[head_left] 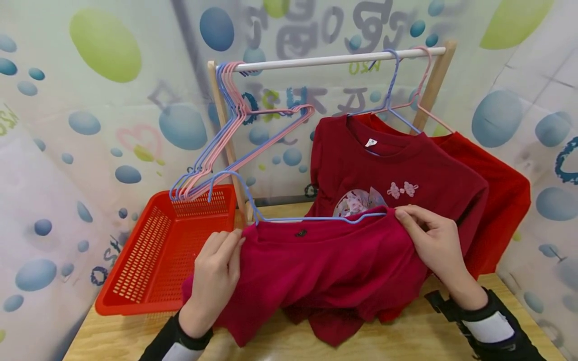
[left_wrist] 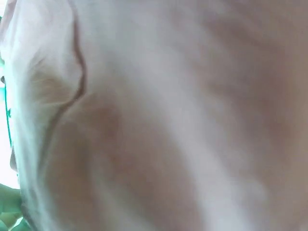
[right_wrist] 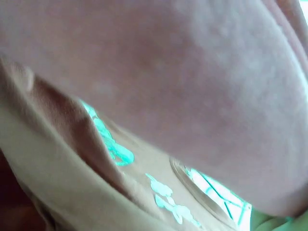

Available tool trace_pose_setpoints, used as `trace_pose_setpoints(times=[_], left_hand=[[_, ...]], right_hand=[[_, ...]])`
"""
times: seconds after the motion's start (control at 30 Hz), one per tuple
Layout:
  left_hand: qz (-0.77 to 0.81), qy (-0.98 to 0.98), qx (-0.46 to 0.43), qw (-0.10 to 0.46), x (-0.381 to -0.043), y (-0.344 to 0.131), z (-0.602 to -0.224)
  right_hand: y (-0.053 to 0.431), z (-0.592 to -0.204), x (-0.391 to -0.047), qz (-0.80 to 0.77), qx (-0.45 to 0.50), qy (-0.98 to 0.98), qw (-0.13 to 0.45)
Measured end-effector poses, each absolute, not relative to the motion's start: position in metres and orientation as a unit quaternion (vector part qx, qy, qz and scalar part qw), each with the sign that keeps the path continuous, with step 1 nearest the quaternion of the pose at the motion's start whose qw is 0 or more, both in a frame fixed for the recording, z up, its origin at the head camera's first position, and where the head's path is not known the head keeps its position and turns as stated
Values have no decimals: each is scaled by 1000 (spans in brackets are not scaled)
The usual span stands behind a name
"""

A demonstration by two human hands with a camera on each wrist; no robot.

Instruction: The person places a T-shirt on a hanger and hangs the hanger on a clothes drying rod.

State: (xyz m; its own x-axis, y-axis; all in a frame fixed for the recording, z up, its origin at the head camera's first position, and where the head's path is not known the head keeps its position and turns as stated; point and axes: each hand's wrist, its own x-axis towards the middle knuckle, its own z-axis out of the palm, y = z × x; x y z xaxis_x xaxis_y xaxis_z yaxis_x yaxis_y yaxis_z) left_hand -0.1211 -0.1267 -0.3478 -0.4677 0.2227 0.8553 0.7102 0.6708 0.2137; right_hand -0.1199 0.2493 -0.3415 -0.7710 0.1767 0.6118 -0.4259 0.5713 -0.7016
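A magenta shirt [head_left: 325, 271] hangs between my two hands, its neckline upward. My left hand [head_left: 215, 276] pinches the shirt's left shoulder, while my right hand [head_left: 433, 240] pinches the right one. A blue hanger [head_left: 307, 218] lies along the neckline, its hook standing up at the left and its right end at the shirt's right shoulder beside my fingers. Part of the hanger is hidden inside the shirt. Blurred cloth [left_wrist: 168, 120] fills most of the left wrist view. In the right wrist view, cloth [right_wrist: 159, 86] covers much of the picture.
A clothes rack's white rail [head_left: 316, 61] stands behind, with several blue and pink hangers [head_left: 235, 115] at its left. At its right hang a dark red shirt [head_left: 361, 165] and a bright red garment [head_left: 506, 200]. A red plastic basket [head_left: 158, 307] sits at left on the wooden table [head_left: 397, 341].
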Motion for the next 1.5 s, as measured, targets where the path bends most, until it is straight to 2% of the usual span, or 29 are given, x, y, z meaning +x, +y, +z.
trace_pose_setpoints(times=[0.27, 0.57, 1.5], left_hand=[[-309, -800, -286, 427, -119, -125, -351], [-379, -802, -264, 379, -116, -118, -358], [-395, -783, -267, 400, -120, -99, -361]], right_hand=[[242, -348, -123, 433, 150, -814, 358], [234, -350, -122, 411, 183, -819, 357], [200, -358, -129, 347, 277, -777, 447]])
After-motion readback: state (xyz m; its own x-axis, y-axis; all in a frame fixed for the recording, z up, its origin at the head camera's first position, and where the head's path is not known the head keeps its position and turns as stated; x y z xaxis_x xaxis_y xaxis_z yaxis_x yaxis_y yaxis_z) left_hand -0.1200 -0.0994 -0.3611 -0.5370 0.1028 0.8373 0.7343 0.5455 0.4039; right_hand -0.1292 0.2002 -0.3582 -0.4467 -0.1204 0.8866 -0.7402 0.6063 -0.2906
